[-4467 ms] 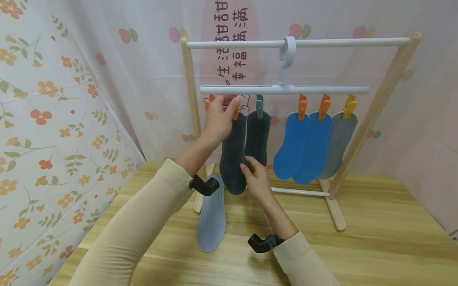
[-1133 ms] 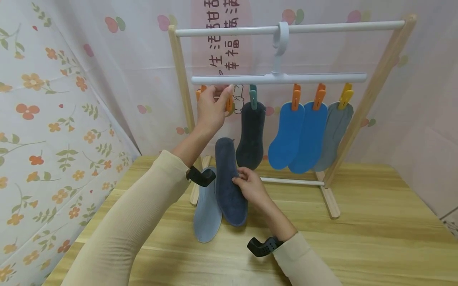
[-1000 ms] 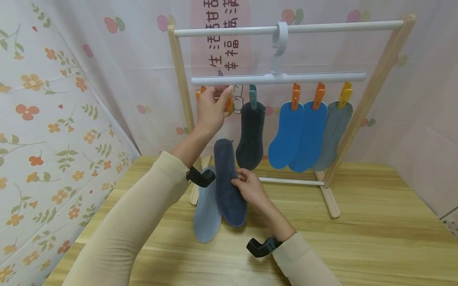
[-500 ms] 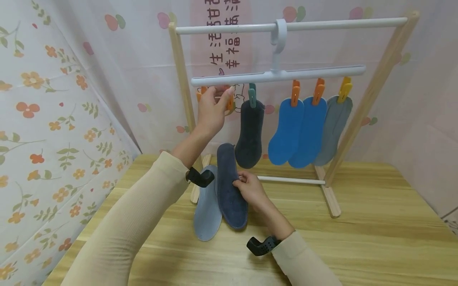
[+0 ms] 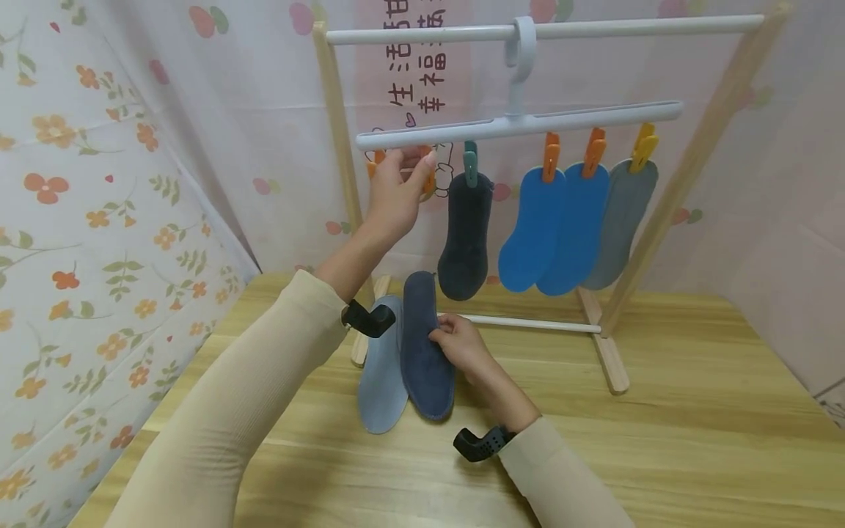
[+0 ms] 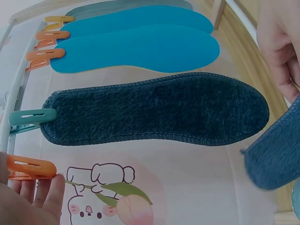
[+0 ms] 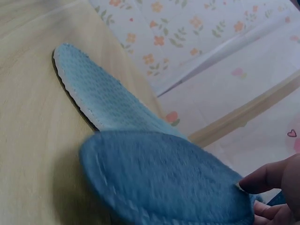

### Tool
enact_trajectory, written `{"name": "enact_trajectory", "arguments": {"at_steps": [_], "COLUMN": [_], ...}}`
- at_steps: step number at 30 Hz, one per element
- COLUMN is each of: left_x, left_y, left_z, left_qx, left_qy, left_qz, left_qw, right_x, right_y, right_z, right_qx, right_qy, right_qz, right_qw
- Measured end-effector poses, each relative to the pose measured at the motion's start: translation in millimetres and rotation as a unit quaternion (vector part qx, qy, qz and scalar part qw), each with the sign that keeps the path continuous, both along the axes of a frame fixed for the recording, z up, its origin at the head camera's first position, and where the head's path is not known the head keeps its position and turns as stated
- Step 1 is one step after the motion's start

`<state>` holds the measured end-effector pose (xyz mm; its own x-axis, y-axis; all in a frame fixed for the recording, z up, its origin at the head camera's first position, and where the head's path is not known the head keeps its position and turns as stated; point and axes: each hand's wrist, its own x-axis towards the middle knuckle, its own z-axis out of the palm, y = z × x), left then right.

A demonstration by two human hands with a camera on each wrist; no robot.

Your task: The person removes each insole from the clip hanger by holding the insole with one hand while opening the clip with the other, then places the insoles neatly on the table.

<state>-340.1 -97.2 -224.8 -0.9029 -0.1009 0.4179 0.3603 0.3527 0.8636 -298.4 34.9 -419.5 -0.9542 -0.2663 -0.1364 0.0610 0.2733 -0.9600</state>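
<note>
My left hand (image 5: 396, 187) pinches an orange clothespin (image 6: 33, 166) under the left part of the white hanger bar (image 5: 436, 134); no insole hangs from that clothespin. Low in front of the rack, my right hand (image 5: 462, 345) holds a dark blue fuzzy insole (image 5: 425, 359) by its edge, between thumb and fingers. The held insole partly overlaps a light grey insole (image 5: 383, 389) lying on the table in the right wrist view. A matching dark insole (image 6: 154, 110) still hangs from a green clothespin (image 5: 471, 165), right of my left hand.
Two blue insoles (image 5: 531, 235) and a grey insole (image 5: 623, 227) hang further right on orange and yellow clothespins. Another orange clothespin (image 5: 372, 165) is at the bar's left end. The wooden rack (image 5: 693, 176) stands on the wooden table (image 5: 660, 440), with a patterned curtain behind.
The dark insole, earlier hanging from the orange clothespin, has come off and down beside the light grey one in my right hand. The hanger bar's right end has tilted up.
</note>
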Motion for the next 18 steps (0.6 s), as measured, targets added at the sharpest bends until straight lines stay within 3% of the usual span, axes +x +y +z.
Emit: {"name": "enact_trajectory", "arguments": {"at_steps": [12, 18], "left_x": [-1.0, -1.4], "left_y": [-1.2, -2.3], "left_z": [-1.4, -1.8], "left_qx": [-0.002, -0.001], "left_qy": [-0.008, -0.007], "left_qz": [0.003, 0.0], "left_qw": [1.0, 1.0], "right_x": [-4.4, -7.8], "right_y": [2.2, 4.9], "right_z": [-7.2, -10.4], "right_qx": [0.019, -0.013], "right_qy": [-0.029, -0.083], "right_qz": [0.031, 0.068], "right_qw": [0.9989, 0.9942]}}
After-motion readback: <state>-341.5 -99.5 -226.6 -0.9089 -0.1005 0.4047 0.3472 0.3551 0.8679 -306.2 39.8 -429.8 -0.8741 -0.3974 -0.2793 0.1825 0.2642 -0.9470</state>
